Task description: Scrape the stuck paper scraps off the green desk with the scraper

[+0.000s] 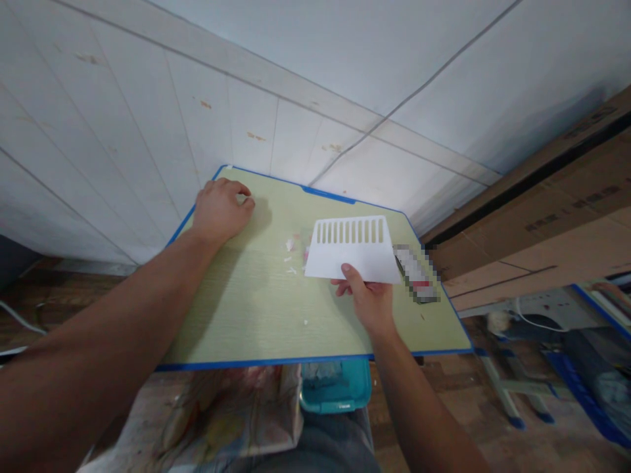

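Observation:
My right hand (372, 302) grips a flat white plastic scraper (350, 256) by its near edge, thumb on top and fingers underneath. A row of slots runs along the scraper's far side, and it is held above the table (236, 315). At the table's far left corner, my left hand (223, 209) has its fingers curled in and thumb close to the index finger; anything between them is hidden. Small white scraps (290, 244) lie between the hands. Something pinkish is partly covered by the scraper's left edge.
A blurred-out flat object (418, 274) lies on the table's right side. Large cardboard boxes (537, 217) stand along the right, and a white wall (236, 125) closes off the back. Below the front edge are a teal bin (338, 394) and a stained cloth (236, 420).

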Demonstrator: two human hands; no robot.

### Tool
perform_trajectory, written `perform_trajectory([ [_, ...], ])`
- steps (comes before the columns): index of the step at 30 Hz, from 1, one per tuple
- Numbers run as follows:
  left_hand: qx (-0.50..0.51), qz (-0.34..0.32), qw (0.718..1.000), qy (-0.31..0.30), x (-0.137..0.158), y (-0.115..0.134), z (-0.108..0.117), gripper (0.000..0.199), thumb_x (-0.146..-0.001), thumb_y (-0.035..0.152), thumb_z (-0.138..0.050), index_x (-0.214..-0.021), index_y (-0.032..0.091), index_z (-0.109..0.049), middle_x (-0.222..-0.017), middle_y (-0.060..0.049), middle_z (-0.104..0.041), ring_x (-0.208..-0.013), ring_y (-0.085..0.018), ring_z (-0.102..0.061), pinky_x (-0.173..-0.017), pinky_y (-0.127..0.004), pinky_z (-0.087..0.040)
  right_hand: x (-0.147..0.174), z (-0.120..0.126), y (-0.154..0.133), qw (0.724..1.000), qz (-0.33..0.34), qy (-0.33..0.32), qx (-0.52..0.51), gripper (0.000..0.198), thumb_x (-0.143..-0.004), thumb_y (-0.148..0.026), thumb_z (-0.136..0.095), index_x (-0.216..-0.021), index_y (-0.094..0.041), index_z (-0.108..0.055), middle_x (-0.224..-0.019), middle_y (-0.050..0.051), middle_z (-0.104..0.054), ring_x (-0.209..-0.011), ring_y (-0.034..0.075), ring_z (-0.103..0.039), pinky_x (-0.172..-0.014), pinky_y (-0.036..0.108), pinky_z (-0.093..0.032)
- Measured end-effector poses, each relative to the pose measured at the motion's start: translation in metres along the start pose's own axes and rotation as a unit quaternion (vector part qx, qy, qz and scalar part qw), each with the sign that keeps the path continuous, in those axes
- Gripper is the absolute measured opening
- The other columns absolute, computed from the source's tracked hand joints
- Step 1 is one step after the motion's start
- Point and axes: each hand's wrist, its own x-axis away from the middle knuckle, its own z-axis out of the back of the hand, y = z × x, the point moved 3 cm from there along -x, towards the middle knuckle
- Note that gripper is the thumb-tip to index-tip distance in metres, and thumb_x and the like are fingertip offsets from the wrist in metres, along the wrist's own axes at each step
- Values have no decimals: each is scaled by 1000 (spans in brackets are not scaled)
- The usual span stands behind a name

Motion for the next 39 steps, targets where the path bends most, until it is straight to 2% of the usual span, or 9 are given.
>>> perform_trajectory([
  [6,-9,7,1000,-13,2,4,3,47,-115,41,-61,-146,24,-93,-165,-21,-83,-166,-45,-68,-147,-59,-49,0,5,4,1000,13,17,-13,40,-97,-63,-96,-89,-25,-83,-71,6,-86,-52,22,-74,-52,35,-64],
  [9,-14,6,1000,-6,2,6,4,45,-117,40,-59,-143,26,-94,-162,-20,-84,-164,-45,-69,-145,-60,-50,1,2,1,1000,21,8,-4,44,-96,-66,-99,-90,-25,-84,-75,7,-88,-54,22,-75,-55,35,-65],
  [13,-27,6,1000,-7,3,8,4,46,-117,37,-58,-142,21,-93,-163,-22,-84,-163,-46,-70,-145,-61,-52,4,0,-6,1000,12,-8,-7,42,-95,-62,-100,-83,-25,-82,-68,6,-85,-52,23,-74,-52,35,-64],
  [19,-31,6,999,-5,2,7,5,48,-116,39,-56,-142,21,-92,-164,-23,-84,-164,-47,-70,-144,-60,-52,7,8,-11,1000,9,9,-2,45,-94,-65,-101,-81,-27,-80,-68,7,-85,-51,25,-76,-52,37,-67],
  [25,-22,-6,1000,-7,-1,0,1,50,-115,44,-55,-141,23,-92,-162,-21,-84,-163,-46,-69,-145,-62,-51,29,25,2,999,-29,28,26,54,-96,-74,-102,-84,-25,-81,-72,12,-89,-53,26,-79,-53,36,-64],
  [30,-18,-4,1000,-1,-2,-2,1,42,-116,47,-61,-137,30,-93,-161,-17,-85,-164,-45,-69,-144,-60,-51,49,31,10,998,-35,49,14,50,-101,-71,-101,-92,-25,-84,-75,10,-91,-54,25,-78,-56,36,-65],
  [34,-26,-3,1000,-10,0,2,3,44,-117,41,-61,-141,18,-90,-164,-20,-84,-162,-44,-68,-145,-61,-50,51,30,4,1000,-26,11,2,44,-103,-65,-98,-88,-27,-81,-68,4,-85,-53,24,-76,-57,37,-66],
  [39,-20,-3,1000,-9,2,4,5,45,-117,43,-59,-138,19,-90,-165,-19,-83,-164,-43,-68,-143,-61,-50,60,33,0,999,-32,7,14,47,-105,-68,-99,-91,-26,-84,-74,6,-88,-55,25,-78,-59,37,-69],
])
